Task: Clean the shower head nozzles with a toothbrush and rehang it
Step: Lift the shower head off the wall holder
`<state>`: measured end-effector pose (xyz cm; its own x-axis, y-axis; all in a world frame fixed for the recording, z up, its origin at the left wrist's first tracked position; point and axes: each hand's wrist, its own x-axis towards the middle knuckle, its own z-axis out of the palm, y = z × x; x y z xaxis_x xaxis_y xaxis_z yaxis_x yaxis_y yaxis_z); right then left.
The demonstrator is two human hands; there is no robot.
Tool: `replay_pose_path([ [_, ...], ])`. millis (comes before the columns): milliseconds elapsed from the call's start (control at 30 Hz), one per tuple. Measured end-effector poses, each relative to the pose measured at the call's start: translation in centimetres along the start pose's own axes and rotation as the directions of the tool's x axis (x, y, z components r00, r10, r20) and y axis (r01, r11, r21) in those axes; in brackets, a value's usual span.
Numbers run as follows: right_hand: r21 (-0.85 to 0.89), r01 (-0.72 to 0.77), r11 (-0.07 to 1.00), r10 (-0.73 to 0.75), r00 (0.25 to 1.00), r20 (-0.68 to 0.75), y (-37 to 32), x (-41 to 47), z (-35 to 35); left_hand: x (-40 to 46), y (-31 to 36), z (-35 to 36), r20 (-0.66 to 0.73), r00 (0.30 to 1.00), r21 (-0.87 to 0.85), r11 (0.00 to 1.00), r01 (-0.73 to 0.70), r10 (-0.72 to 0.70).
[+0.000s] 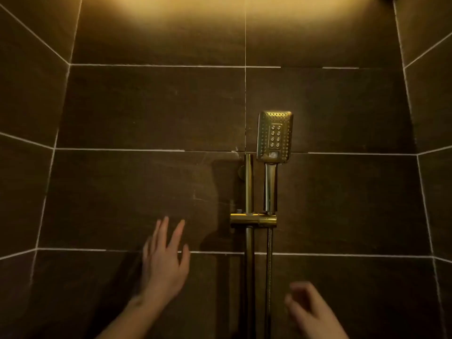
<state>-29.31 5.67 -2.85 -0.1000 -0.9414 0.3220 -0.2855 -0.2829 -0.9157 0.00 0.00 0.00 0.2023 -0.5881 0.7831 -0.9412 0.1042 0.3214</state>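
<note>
A gold rectangular shower head (274, 137) hangs upright in its holder (253, 220) on a vertical gold rail (249, 187), nozzle face toward me. Its handle (270, 189) drops into the holder and a metal hose (269, 265) runs down from it. My left hand (165, 260) is raised left of the rail with fingers spread, holding nothing. My right hand (309, 311) is low at the right of the hose, blurred, fingers loosely curled and empty. No toothbrush is in view.
Dark brown wall tiles (146, 106) with pale grout lines surround the fitting. Side walls close in at the left (27, 143) and right (435, 118). Warm light falls from above.
</note>
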Motion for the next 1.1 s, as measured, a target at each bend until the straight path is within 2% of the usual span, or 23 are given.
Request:
replay_pose_path([
  [33, -0.006, 0.066, 0.998, -0.066, 0.998, 0.002, -1.0, 0.6, -0.1, 1.2, 0.2, 0.6, -0.041, 0.998, 0.009, 0.999, -0.053, 0.054],
  [133, -0.053, 0.226, 0.973, -0.228, 0.973, -0.036, -5.2, 3.4, -0.4, 5.0, 1.2, 1.9, -0.091, 0.992, 0.002, 0.996, -0.093, 0.092],
  [200, -0.069, 0.296, 0.953, -0.301, 0.949, -0.097, -7.5, 5.5, -0.2, 6.7, 1.3, 3.8, -0.082, 0.995, 0.005, 0.998, -0.061, 0.061],
  [267, -0.069, 0.297, 0.953, -0.304, 0.942, -0.141, -8.6, 7.6, 0.1, 7.6, 1.1, 6.3, -0.069, 0.996, -0.02, 0.998, 0.059, -0.061],
  [367, -0.158, 0.318, 0.935, -0.344, 0.921, -0.181, -9.6, 9.6, 0.4, 8.2, 1.1, 9.4, -0.146, 0.983, 0.005, 0.993, 0.115, -0.114],
  [467, -0.168, 0.341, 0.925, -0.367, 0.916, -0.16, -10.3, 11.1, 0.0, 8.6, 0.7, 11.1, -0.267, 0.959, 0.014, 0.994, 0.106, -0.099],
  [567, -0.122, 0.336, 0.934, -0.346, 0.935, -0.074, -10.5, 11.5, -0.3, 9.0, -0.1, 11.8, -0.286, 0.954, 0.018, 0.995, 0.095, -0.086],
  [667, -0.136, 0.398, 0.908, -0.407, 0.912, -0.053, -9.3, 11.8, -0.4, 9.2, -0.1, 12.5, -0.35, 0.933, -0.012, 0.997, 0.08, -0.079],
  [1100, 0.139, 0.477, 0.868, -0.431, 0.862, -0.268, -7.0, 13.6, 2.3, 9.5, 0.1, 12.7, -0.385, 0.921, -0.009, 0.998, 0.064, -0.062],
])
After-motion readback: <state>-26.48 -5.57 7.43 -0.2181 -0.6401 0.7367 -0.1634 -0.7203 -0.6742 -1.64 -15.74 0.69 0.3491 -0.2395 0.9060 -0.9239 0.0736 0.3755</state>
